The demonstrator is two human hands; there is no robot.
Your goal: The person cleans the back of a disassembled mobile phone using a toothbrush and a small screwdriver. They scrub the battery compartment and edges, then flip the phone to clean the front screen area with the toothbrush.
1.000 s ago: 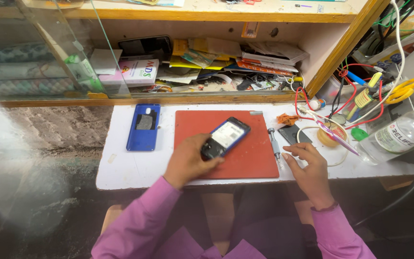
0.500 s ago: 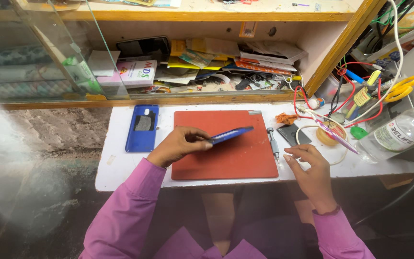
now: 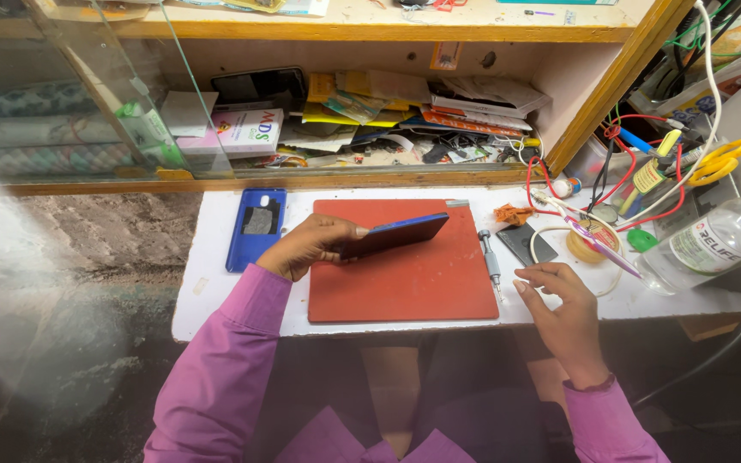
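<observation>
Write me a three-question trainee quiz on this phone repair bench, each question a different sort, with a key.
1. True or false: the left hand holds the phone tilted on edge over the red mat.
2. Which lies on the white table left of the mat?
A. yellow scissors
B. blue phone back cover
C. clear plastic bottle
3. Fill in: the right hand holds ____, resting just right of the grey screwdriver.

Key: 1 true; 2 B; 3 nothing
</observation>
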